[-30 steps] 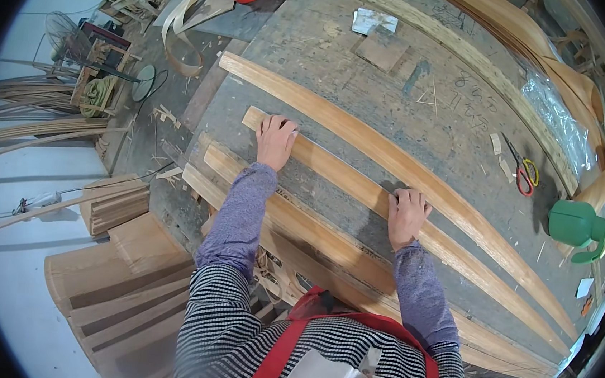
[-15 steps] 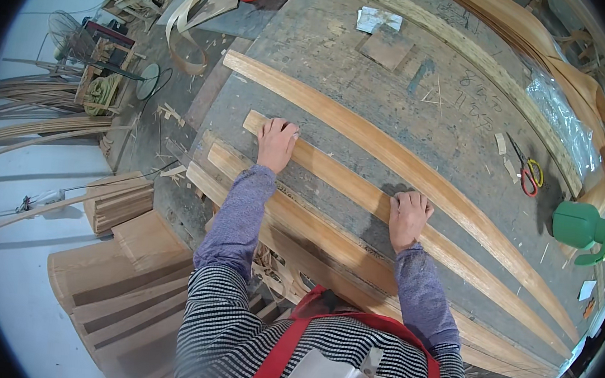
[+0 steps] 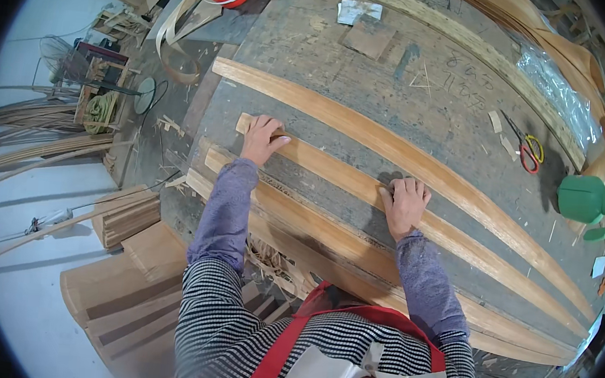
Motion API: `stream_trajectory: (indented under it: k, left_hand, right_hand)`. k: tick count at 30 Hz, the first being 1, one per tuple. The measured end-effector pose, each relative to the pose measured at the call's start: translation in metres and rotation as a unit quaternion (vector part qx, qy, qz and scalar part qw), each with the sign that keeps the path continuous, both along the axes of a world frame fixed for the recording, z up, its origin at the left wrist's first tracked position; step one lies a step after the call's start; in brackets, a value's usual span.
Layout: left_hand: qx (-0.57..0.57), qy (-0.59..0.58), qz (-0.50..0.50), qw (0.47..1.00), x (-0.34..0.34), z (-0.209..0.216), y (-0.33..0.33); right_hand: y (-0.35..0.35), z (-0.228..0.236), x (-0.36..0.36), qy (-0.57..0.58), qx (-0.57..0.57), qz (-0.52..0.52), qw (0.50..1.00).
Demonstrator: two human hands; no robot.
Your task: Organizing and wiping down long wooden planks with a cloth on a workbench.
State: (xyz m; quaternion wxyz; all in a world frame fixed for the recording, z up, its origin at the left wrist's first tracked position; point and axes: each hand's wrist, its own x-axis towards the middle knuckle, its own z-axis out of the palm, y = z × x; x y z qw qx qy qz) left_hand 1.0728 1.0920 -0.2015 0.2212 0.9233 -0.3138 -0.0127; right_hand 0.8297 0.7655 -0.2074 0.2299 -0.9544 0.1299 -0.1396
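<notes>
The left hand [image 3: 260,140], half-curled, thumb apart, touches a long, smooth-grained wooden strip [image 3: 333,166] lying on the scuffed grey desk [image 3: 369,87]; the right hand [image 3: 407,204] bends over its middle. Whether either grips is unclear. Rightward stands a rounded green plastic jug [image 3: 581,197].

Dark handwriting [image 3: 469,72] stands on the worn grey tabletop [image 3: 293,51].

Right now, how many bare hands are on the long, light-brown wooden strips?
2. The bare left hand is near one light-brown wooden strip's left end; the bare right hand is farther right, on the same strip. No other hand shows.
</notes>
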Motion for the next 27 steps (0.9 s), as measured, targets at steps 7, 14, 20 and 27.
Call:
stream_trajectory:
  k: [7,14,20,27]
  left_hand:
    - [0.02,0.011,-0.014,1.0,0.009,-0.008,0.002]
    - [0.054,0.047,-0.026,0.997,0.02,-0.007,0.004]
    - [0.071,0.046,-0.033,0.996,0.024,0.004,0.004]
    - [0.064,-0.193,0.199,0.959,-0.024,-0.015,-0.001]
  right_hand:
    - [0.002,-0.003,-0.002,0.009,0.008,-0.008,1.0]
    - [0.004,-0.008,0.0,-0.005,0.012,-0.018,1.0]
    - [0.003,-0.006,0.001,-0.008,0.012,-0.011,1.0]
    - [0.001,-0.002,0.002,-0.012,0.019,-0.01,1.0]
